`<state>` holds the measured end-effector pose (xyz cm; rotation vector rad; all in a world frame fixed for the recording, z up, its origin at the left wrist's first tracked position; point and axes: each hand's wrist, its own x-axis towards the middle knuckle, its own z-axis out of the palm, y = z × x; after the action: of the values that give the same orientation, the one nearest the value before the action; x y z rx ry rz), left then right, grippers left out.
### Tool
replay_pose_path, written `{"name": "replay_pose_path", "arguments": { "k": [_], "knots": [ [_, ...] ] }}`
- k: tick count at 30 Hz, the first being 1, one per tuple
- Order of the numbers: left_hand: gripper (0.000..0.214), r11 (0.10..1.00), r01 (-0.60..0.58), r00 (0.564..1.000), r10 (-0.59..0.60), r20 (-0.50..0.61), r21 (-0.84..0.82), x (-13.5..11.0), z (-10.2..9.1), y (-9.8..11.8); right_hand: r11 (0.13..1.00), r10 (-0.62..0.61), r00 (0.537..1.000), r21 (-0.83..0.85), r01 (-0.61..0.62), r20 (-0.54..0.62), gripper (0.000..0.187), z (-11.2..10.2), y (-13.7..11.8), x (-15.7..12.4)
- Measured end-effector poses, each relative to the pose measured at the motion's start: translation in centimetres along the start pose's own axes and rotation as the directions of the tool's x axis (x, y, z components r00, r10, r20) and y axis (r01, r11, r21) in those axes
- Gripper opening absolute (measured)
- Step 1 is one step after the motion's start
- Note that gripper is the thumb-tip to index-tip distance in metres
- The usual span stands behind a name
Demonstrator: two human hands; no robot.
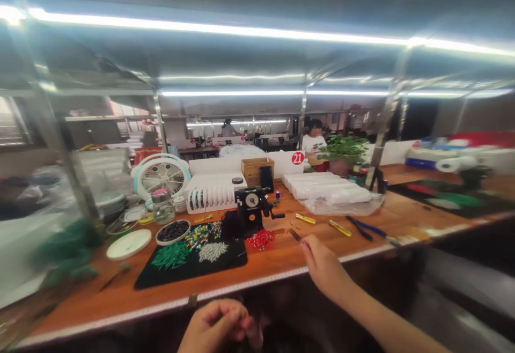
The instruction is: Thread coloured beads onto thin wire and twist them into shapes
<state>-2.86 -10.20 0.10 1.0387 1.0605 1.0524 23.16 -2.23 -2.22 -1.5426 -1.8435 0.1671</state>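
Note:
My right hand (322,262) is over the front edge of the bench, its fingers closed on a slim dark tool (295,234) whose exact kind I cannot make out. Nearer to me, below the edge, my left hand (219,323) is pinched shut; whatever it holds is hidden. Beyond my hands stands a small black hand-crank machine (252,208) with a round dial. On the black mat (193,274) lie green sticks (171,256), silvery pieces (213,252) and mixed coloured pieces (198,236). A heap of red pieces (261,239) lies at the machine's foot.
Yellow-handled screwdrivers (340,228) and blue-handled pliers (366,227) lie to the right. Behind are plastic-wrapped white packs (332,189), a fan (161,177) and a potted plant (343,152). A white lid (129,244) lies left. Metal posts (384,138) rise from the bench; another person sits beyond.

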Motion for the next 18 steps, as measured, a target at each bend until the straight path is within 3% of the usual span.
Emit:
{"name": "replay_pose_path", "arguments": {
  "k": [1, 3, 5, 7, 12, 18],
  "knots": [
    [0.032, 0.999, -0.027, 1.0, 0.027, -0.009, 0.019, -0.2, 0.3, 0.2, 0.968, -0.023, 0.997, 0.251, 0.002, 0.08, 0.035, 0.1, -1.8, -1.4],
    [0.029, 0.995, -0.076, 0.997, 0.076, -0.013, 0.061, -0.6, 0.9, 0.4, 0.779, -0.039, 0.936, 0.597, -0.191, 0.35, 0.044, 0.4, -5.1, -4.1],
    [0.026, 0.992, -0.09, 0.995, 0.092, -0.023, 0.091, -1.0, 1.3, 0.6, 0.573, -0.061, 0.838, 0.707, -0.416, 0.542, 0.05, 0.8, -7.4, -6.2],
    [0.023, 0.99, -0.086, 0.993, 0.094, -0.07, 0.112, -1.2, 1.4, 0.6, 0.454, -0.062, 0.773, 0.707, -0.542, 0.632, 0.056, 1.2, -8.6, -7.5],
    [0.024, 0.99, -0.055, 0.985, 0.075, -0.157, 0.13, -1.2, 1.0, 0.3, 0.397, -0.024, 0.733, 0.679, -0.617, 0.68, 0.065, 2.0, -9.3, -8.2],
    [0.023, 0.991, -0.039, 0.982, 0.062, -0.179, 0.129, -1.2, 1.3, 0.6, 0.414, -0.006, 0.709, 0.647, -0.64, 0.705, 0.065, 2.3, -9.2, -8.3]
  ]
}}
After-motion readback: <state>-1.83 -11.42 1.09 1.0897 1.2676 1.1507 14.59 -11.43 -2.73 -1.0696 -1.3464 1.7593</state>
